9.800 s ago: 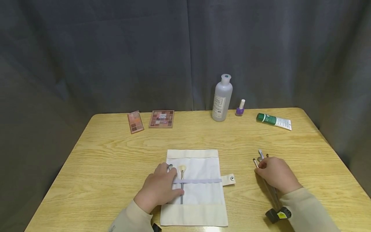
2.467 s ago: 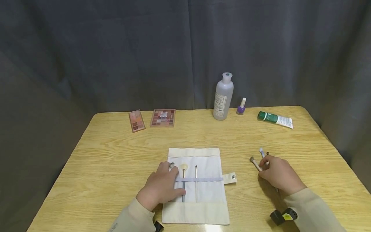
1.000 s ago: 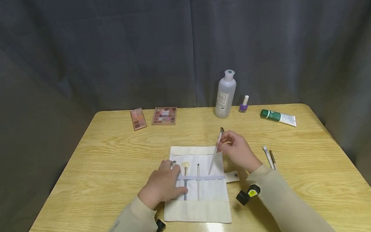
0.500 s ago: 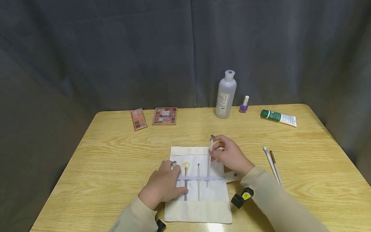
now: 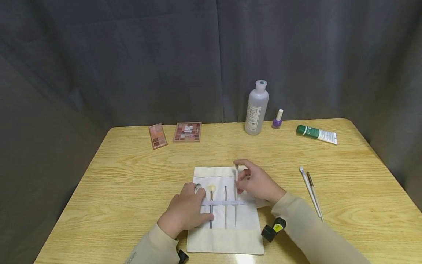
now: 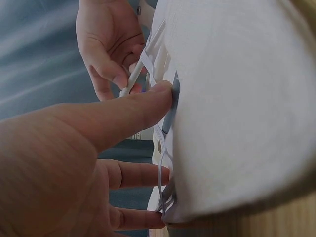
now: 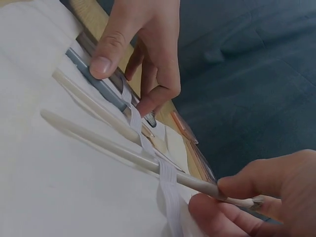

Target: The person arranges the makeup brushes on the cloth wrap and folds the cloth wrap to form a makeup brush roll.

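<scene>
1. One brush [image 5: 235, 216] is pinched by the right hand [image 5: 258, 182], thumb and fingers narrow on its upper part; its handle runs under the elastic band [image 5: 244, 202] of the cloth roll [image 5: 225, 242], tip near the bottom pocket.
2. The left hand [image 5: 184, 212] spreads wide over the cloth roll's left edge, thumb tip against the blue-handled fan brush [image 5: 211, 209]; a dark brush head [image 5: 197, 186] shows beside its fingers.
3. Between the hands, the thin brush [image 5: 225, 216] lies under the band.
4. The cloth roll lies flat near the front edge of the table [image 5: 132, 176].
5. Toward the table's right edge lie a white brush [image 5: 310, 192] and a brown-tipped brush [image 5: 315, 196], lower ends close together.
6. Near the back edge, from left corner to right: small palette [image 5: 158, 136], larger palette [image 5: 187, 132], upright bottle [image 5: 256, 113], nail polish [image 5: 277, 122], green-and-white tube [image 5: 316, 134].
</scene>
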{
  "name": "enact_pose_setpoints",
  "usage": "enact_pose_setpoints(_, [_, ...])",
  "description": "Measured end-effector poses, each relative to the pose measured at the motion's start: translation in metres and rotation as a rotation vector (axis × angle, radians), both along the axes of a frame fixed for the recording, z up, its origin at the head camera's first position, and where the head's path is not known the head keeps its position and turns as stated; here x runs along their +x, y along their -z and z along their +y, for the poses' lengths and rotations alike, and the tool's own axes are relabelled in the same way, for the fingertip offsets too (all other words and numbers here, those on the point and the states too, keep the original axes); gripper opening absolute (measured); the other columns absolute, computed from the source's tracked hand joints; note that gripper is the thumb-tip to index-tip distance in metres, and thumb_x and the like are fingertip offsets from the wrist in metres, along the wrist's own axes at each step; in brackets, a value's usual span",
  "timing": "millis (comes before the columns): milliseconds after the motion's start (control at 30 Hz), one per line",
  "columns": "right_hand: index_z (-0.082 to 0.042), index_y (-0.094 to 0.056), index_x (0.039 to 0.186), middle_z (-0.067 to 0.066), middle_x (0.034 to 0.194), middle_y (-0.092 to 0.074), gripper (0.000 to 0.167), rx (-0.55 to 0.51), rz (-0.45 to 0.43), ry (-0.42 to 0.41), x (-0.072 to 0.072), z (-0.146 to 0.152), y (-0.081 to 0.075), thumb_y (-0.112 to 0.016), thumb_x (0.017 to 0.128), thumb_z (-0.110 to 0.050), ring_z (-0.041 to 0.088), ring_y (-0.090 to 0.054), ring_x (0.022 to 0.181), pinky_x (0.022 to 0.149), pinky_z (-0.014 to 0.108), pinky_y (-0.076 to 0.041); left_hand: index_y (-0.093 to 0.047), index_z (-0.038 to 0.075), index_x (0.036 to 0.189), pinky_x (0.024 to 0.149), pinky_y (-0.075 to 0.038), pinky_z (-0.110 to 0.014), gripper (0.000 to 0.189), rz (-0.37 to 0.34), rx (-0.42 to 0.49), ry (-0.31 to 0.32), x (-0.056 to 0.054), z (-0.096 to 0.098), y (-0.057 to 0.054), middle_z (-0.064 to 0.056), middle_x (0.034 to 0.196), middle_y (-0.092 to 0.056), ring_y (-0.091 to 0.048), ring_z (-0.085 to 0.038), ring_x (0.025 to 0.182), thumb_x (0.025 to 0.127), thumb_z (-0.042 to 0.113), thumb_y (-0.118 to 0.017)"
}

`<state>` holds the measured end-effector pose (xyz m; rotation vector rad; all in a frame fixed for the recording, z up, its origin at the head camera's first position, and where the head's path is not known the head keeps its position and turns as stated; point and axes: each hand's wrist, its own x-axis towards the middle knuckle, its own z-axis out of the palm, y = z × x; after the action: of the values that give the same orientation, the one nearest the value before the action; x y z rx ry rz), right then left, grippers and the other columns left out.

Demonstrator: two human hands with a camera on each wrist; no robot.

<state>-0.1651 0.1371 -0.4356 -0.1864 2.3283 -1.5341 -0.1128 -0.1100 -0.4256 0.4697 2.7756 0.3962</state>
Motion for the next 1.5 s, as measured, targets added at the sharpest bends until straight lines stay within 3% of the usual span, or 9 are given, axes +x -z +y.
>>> enact_pose_setpoints(200, [-0.010,-0.046,0.145,0.008,0.089,-0.064,0.063,0.047,-0.006,-0.025,0.004,0.000,0.001,-0.073,0.089,-0.005,0.022,-0.065,0.072,0.067,0.033,-0.047,-0.057,0.010,0.120,0.090,-0.045,-0.054,0.060,-0.005,-0.003,-0.002,-0.001,0.000,0.000,-0.022,0.139,-0.042,-0.044,-0.033,0.123,0.082,0.051,-0.078])
enact_pose_setpoints(433, [-0.005,-0.051,0.138,0.006,0.078,-0.064,0.048,0.082,0.013,-0.027,0.007,-0.003,0.006,-0.068,0.094,-0.007,0.020,-0.061,0.065,0.060,0.032,-0.043,-0.057,0.010,0.121,0.090,-0.045,-0.054,0.062,-0.003,-0.011,-0.006,-0.001,0.001,0.001,-0.022,0.139,-0.043,-0.045,-0.033,0.122,0.082,0.052,-0.079])
enact_pose_setpoints(667, [-0.002,-0.058,0.130,0.005,0.083,-0.064,0.040,0.103,0.044,0.024,0.011,-0.008,0.013,-0.069,0.092,-0.006,0.017,-0.062,0.067,0.061,0.031,-0.045,-0.058,0.009,0.121,0.089,-0.046,-0.054,0.062,0.005,0.002,-0.013,-0.001,0.001,0.001,-0.022,0.139,-0.043,-0.046,-0.033,0.121,0.081,0.051,-0.080])
enact_pose_setpoints(933, [-0.006,-0.068,0.117,0.002,0.082,-0.062,0.028,0.163,0.052,0.028,0.016,-0.012,0.018,-0.072,0.089,-0.007,0.016,-0.059,0.068,0.059,0.029,-0.048,-0.057,0.009,0.120,0.088,-0.046,-0.053,0.061,0.006,0.006,-0.007,0.000,0.000,0.002,-0.022,0.139,-0.043,-0.046,-0.033,0.121,0.082,0.051,-0.079])
enact_pose_setpoints(1300, [-0.003,-0.069,0.120,0.002,0.089,-0.063,0.030,0.145,0.105,-0.012,0.016,-0.007,0.020,-0.072,0.090,-0.006,0.013,-0.061,0.072,0.061,0.028,-0.052,-0.057,0.008,0.119,0.085,-0.046,-0.051,0.061,0.021,-0.001,0.002,0.000,0.001,0.001,-0.022,0.136,-0.043,-0.045,-0.031,0.118,0.081,0.050,-0.080])
enact_pose_setpoints(1500, [-0.006,-0.069,0.120,0.003,0.091,-0.067,0.027,0.113,0.118,0.040,0.021,0.005,0.014,-0.069,0.094,-0.012,0.017,-0.063,0.075,0.063,0.032,-0.052,-0.057,0.009,0.118,0.083,-0.045,-0.050,0.060,0.014,0.009,0.000,-0.001,0.001,0.001,-0.022,0.135,-0.043,-0.044,-0.031,0.117,0.081,0.050,-0.080])
